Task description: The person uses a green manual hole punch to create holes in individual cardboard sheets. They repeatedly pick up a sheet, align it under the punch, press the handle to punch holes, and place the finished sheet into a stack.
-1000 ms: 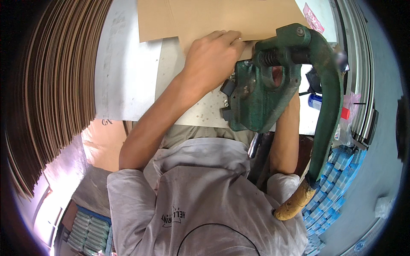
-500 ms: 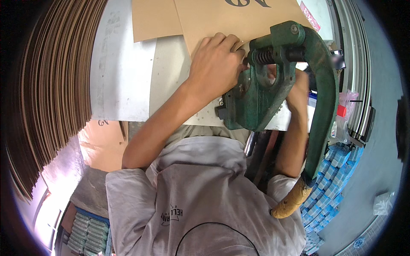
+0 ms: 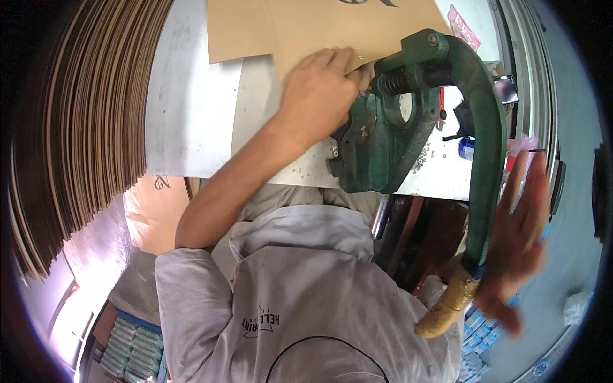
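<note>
The left hand (image 3: 321, 89) rests at the near edge of the brown sheet (image 3: 335, 30), back upward, fingers bent over the edge beside the head of the press. The thumb is hidden; whether the fingers clamp the sheet cannot be told. The right hand (image 3: 518, 246), blurred, is open and empty, fingers spread and pointing far, just right of the lever (image 3: 490, 127). Contact between this hand and the lever cannot be confirmed.

The brown sheet lies on the far part of the desk (image 3: 195, 121). Its left edge slants from far left to near right, and its near end points toward the press. The far end is out of view, so its long axis cannot be determined. A second brown sheet (image 3: 237, 32) adjoins it on the left.

The green press (image 3: 373, 153) stands at the near edge of the desk, right of the left hand. A coil spring (image 3: 394, 84) sits at its head. The lever starts at the far pivot, curves right, then runs with its long axis from far to near. Its yellow-wrapped handle (image 3: 447, 309) points near and left.

Small metal rings (image 3: 419, 157) lie right of the press. Farther right is a blue container (image 3: 467, 149). A tall stack of brown sheets (image 3: 96, 121) occupies the left side.
</note>
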`<action>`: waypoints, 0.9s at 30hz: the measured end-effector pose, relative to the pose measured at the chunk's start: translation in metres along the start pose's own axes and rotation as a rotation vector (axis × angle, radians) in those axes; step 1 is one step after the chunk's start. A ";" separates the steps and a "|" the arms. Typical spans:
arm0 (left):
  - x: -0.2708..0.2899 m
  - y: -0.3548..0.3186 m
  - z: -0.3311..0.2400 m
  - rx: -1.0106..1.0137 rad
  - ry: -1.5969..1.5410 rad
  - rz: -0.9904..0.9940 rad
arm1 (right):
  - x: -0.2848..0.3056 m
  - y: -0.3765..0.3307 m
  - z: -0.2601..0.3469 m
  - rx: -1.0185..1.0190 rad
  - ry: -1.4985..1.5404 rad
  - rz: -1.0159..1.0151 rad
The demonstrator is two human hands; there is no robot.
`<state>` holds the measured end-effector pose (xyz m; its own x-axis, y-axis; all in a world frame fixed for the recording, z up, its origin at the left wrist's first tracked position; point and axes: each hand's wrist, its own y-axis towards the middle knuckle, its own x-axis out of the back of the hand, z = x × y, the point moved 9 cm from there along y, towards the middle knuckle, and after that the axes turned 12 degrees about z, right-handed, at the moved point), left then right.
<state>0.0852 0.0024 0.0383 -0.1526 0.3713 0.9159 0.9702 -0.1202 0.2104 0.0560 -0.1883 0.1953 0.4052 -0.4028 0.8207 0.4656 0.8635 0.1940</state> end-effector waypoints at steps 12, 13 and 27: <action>0.218 -0.103 0.078 0.082 -0.996 -1.161 | -0.120 -0.013 -0.233 -0.453 -0.043 -0.072; 0.239 -0.131 0.074 0.133 -0.950 -1.201 | -0.121 -0.012 -0.236 -0.463 -0.011 -0.078; 0.355 -0.339 0.128 0.624 -0.718 -1.324 | -0.129 -0.004 -0.249 -0.619 0.479 -0.099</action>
<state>-0.2740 0.2925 0.2489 -0.9536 0.2558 -0.1585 0.1882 0.9179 0.3492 0.1980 -0.2150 -0.0453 0.5680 -0.6774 0.4674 0.8137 0.5474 -0.1956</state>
